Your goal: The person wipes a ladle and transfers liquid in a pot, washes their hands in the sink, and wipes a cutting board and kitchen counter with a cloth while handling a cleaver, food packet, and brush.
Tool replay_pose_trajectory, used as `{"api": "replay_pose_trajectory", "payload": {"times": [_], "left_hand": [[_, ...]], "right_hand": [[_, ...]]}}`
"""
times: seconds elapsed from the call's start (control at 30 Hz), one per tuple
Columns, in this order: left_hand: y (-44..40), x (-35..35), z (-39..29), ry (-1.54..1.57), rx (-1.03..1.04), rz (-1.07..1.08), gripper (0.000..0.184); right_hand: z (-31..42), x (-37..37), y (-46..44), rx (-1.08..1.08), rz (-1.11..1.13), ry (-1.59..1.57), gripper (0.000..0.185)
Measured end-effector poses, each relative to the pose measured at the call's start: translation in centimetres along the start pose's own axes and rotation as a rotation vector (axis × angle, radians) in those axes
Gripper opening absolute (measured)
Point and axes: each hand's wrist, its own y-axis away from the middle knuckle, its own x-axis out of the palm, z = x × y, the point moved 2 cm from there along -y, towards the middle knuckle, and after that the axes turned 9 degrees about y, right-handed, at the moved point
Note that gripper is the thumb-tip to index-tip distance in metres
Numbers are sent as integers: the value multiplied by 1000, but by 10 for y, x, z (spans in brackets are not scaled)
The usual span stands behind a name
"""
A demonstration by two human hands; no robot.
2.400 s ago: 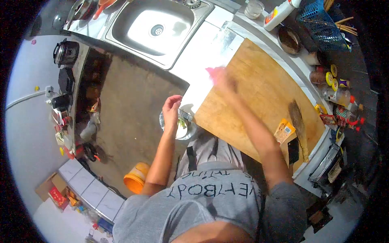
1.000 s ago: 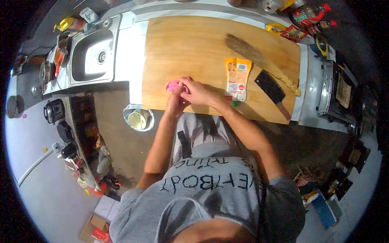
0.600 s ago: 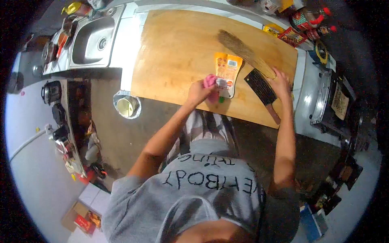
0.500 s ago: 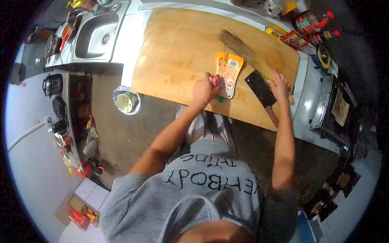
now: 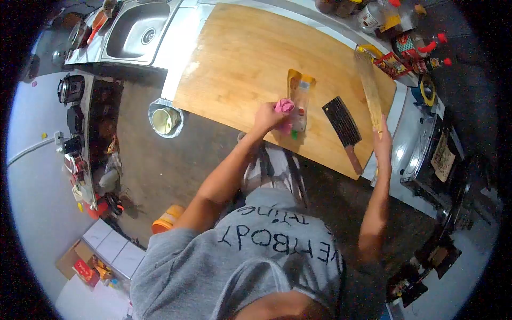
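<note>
My left hand [image 5: 270, 116] is closed on a crumpled pink cloth [image 5: 285, 105], just left of an orange-and-clear food packet [image 5: 302, 98] lying on the large wooden board [image 5: 240, 58]. A small green bit [image 5: 294, 135] shows by the packet's lower end. My right hand [image 5: 382, 143] grips the near end of a long tan wooden stick [image 5: 369, 85] at the board's right side. Its far end is blurred, so its exact kind is unclear. Between the hands lies a dark-bladed cleaver [image 5: 341, 121], its brown handle toward me.
A steel sink [image 5: 140, 33] stands at the far left. Bottles and packets [image 5: 397, 64] crowd the back right edge. A stove [image 5: 426, 152] is on the right. A foil-lined bin [image 5: 165, 120] sits below the board's left corner.
My right hand has swung the stick to the right, away from the packet, and it now points away from me. My left hand stays by the packet with the pink cloth.
</note>
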Motion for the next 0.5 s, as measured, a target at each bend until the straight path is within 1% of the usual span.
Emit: {"api": "replay_pose_trajectory", "payload": {"times": [0.07,0.1,0.13,0.17,0.2,0.23,0.27,0.3,0.33,0.37,0.4,0.43,0.47,0.5], "left_hand": [[28,-26,-16,470,-127,93,31],[36,-39,-16,494,-194,73,27],[46,-57,-16,525,-182,81,30],[50,-65,5,622,-173,27,34],[68,-91,-4,773,-130,88,38],[80,-109,12,858,-167,23,41],[105,-133,0,1058,-158,-7,44],[120,-154,5,1080,-93,-72,45],[137,-173,3,1091,-74,-228,44],[149,-193,20,1144,-128,-245,46],[158,-215,39,1201,-113,-163,43],[172,-226,31,1209,-93,-290,41],[179,-236,33,1231,-19,-385,42],[190,-246,33,1215,-15,-444,42]], "right_hand": [[10,18,6,-43,-23,-61,54],[34,30,13,-34,-24,-26,54],[61,42,20,-25,-25,9,55],[93,47,26,17,149,-36,55],[131,49,39,63,327,-84,55],[170,54,60,-6,347,-101,47],[194,82,80,-178,244,-224,41],[216,116,101,-284,324,-240,43],[239,150,122,-389,407,-264,45],[260,185,144,-489,493,-294,48],[284,172,152,-604,480,-170,48],[308,158,161,-719,455,-51,49],[312,142,161,-625,500,-156,51],[307,133,163,-525,545,-254,54]]}}
